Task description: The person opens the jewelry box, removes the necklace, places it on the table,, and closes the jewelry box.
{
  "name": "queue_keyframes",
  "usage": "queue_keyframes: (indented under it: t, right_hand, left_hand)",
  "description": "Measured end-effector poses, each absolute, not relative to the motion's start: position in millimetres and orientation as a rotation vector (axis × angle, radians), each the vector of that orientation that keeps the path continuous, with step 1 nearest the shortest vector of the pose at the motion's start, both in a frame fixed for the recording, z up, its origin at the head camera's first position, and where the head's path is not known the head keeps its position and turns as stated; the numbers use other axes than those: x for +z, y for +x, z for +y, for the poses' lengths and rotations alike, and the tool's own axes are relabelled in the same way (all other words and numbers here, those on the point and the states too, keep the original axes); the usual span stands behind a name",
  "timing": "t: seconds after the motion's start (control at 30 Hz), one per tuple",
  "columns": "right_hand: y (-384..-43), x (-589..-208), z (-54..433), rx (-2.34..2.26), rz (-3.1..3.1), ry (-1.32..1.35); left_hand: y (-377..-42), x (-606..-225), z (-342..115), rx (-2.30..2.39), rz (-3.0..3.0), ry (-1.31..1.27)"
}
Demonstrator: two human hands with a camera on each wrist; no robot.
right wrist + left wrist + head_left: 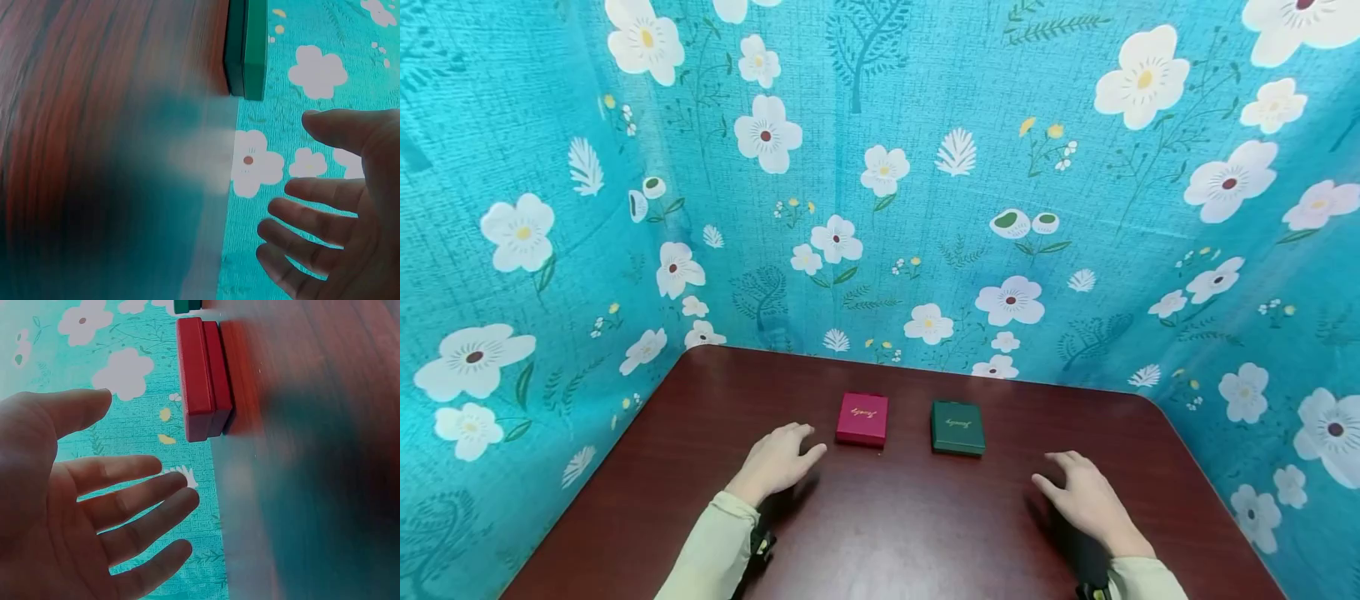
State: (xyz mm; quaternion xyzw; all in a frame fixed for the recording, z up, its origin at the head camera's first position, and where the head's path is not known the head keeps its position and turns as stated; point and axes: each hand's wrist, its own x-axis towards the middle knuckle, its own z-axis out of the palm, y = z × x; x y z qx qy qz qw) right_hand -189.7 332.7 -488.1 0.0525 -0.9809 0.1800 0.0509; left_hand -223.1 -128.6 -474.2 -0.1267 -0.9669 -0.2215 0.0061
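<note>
Two small closed boxes with gold lettering on their lids lie side by side on the dark wooden table. The left one is a crimson jewelry box (862,418); the right one is a dark green jewelry box (958,427). My left hand (777,461) is just left of the crimson box, apart from it, fingers spread and holding nothing. In the left wrist view the red box (201,378) stands beyond the thumb and fingertips. To the right of the green box is my right hand (1086,497), its fingers relaxed and nothing in them. The green box (247,50) shows beyond that thumb in the right wrist view.
The brown tabletop (910,517) has rounded far corners. A turquoise flowered curtain (880,208) hangs close behind the table and along both sides. Each wrist wears a dark strapped device, seen on the left wrist (762,542) below a pale sleeve (715,546).
</note>
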Motion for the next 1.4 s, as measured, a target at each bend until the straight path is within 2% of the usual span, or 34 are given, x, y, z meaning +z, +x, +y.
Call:
queue_keyframes:
  t: [0.43, 1.4]
  right_hand:
    - [-200, -491, 298, 0.608, -3.003, 0.233]
    - [-233, -487, 206, 0.677, -3.005, 0.463]
  left_hand:
    - [-237, -479, -129, -0.859, -3.146, -0.454]
    - [-272, -490, -121, -0.784, -3.207, -0.5]
